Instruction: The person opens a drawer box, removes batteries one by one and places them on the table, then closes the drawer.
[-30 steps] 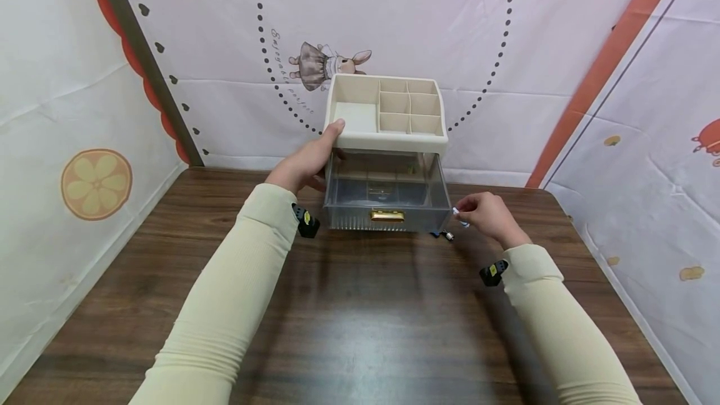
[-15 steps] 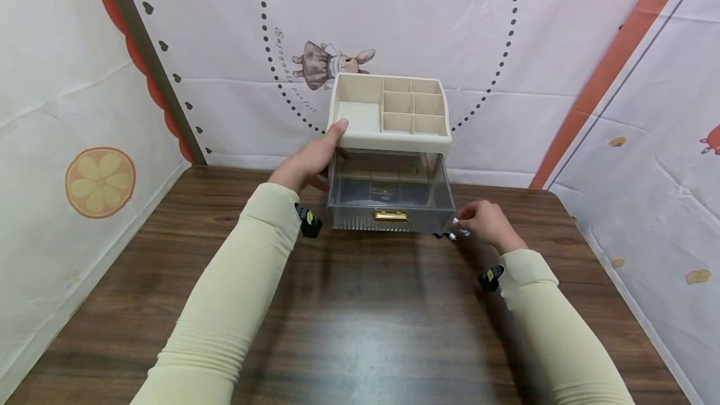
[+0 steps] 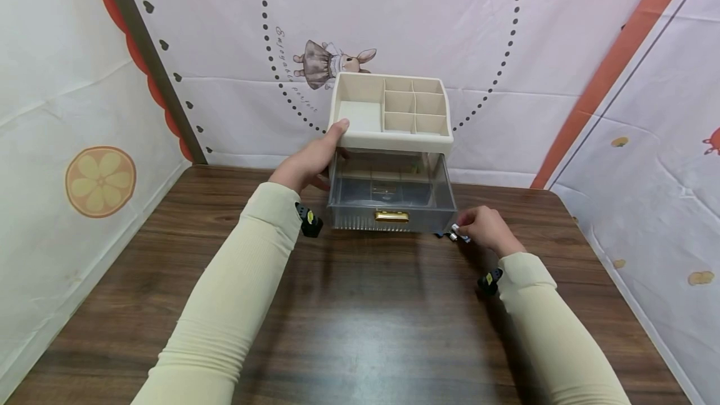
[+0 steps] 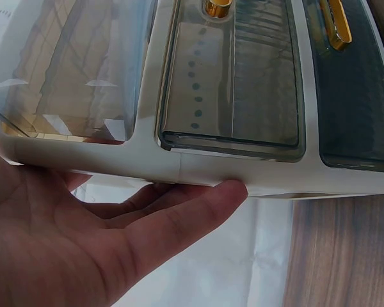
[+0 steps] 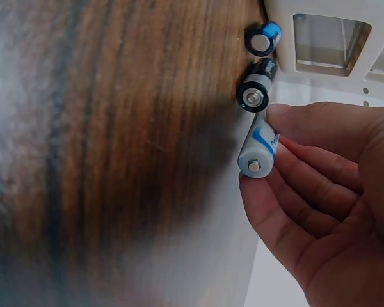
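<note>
A cream desktop organizer stands at the back of the table, its clear grey drawer with a gold handle pulled out. My left hand grips the organizer's left side, thumb at the top tray's front edge; in the left wrist view its fingers lie along the side wall. By the drawer's right front corner, my right hand pinches a white-and-blue battery between thumb and fingers. Beside that battery lie a black-and-silver battery and a blue-and-black battery, in a row close to the organizer.
The top tray has one large compartment and several small ones. A printed cloth hangs behind the dark wooden table, with more cloth on both sides.
My right hand has lowered slightly toward the table with the white-and-blue battery, bringing it beside the other batteries. The left hand keeps its hold on the organizer; the head view has shifted slightly.
</note>
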`<move>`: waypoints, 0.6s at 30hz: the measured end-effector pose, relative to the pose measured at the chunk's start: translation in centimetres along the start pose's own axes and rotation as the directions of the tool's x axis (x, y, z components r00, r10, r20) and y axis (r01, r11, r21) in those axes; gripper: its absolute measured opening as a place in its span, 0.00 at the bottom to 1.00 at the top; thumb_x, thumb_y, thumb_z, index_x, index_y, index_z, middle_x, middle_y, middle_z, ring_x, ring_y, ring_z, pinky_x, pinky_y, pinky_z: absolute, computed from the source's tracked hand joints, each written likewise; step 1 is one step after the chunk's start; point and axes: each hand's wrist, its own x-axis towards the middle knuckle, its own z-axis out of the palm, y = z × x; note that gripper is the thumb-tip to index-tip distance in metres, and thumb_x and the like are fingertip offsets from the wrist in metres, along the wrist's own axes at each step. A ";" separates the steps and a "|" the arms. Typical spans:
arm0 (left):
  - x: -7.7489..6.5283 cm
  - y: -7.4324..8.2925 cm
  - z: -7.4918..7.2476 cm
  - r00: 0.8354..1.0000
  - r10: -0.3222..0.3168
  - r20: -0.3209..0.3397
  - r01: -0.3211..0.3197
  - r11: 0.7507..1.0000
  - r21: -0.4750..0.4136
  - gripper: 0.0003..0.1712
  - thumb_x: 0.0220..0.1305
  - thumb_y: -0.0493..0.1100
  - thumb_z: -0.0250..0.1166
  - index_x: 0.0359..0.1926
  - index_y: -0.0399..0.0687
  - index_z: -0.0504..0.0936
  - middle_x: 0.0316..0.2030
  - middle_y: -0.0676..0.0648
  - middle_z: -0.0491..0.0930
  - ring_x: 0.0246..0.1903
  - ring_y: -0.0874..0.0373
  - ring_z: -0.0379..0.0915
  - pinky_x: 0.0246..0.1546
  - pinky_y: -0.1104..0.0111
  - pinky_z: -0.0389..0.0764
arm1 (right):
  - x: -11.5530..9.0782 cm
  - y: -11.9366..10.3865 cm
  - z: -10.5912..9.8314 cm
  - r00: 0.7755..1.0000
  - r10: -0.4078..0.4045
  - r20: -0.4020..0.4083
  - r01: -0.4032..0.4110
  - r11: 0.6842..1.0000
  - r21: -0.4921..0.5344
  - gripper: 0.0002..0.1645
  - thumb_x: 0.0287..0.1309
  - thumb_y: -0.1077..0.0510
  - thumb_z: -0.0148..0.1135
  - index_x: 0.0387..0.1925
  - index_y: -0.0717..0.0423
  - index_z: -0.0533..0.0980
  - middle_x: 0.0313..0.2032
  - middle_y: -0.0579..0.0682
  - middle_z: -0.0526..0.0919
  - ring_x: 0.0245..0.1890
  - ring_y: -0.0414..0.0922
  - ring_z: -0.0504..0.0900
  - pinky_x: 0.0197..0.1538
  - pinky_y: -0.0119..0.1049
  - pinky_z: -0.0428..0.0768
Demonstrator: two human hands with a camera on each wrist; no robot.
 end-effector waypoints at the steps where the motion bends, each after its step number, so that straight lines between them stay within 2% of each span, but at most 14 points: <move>1: 0.0 0.0 0.0 1.000 -0.001 -0.001 0.001 1.000 -0.002 0.56 0.55 0.86 0.31 0.58 0.47 0.73 0.58 0.41 0.68 0.52 0.43 0.73 0.41 0.51 0.82 | 0.0 0.0 0.1 1.000 0.001 0.000 -0.001 1.000 -0.002 0.04 0.58 0.61 0.63 0.33 0.58 0.82 0.30 0.52 0.83 0.27 0.44 0.76 0.30 0.34 0.74; 18: 0.1 0.0 -0.1 1.000 -0.014 0.005 0.014 1.000 -0.009 0.55 0.55 0.85 0.32 0.58 0.47 0.73 0.60 0.41 0.67 0.53 0.43 0.73 0.43 0.51 0.81 | 0.0 0.2 0.2 1.000 -0.024 -0.016 0.023 0.999 -0.025 0.05 0.57 0.60 0.64 0.32 0.58 0.82 0.28 0.50 0.83 0.27 0.43 0.76 0.31 0.34 0.73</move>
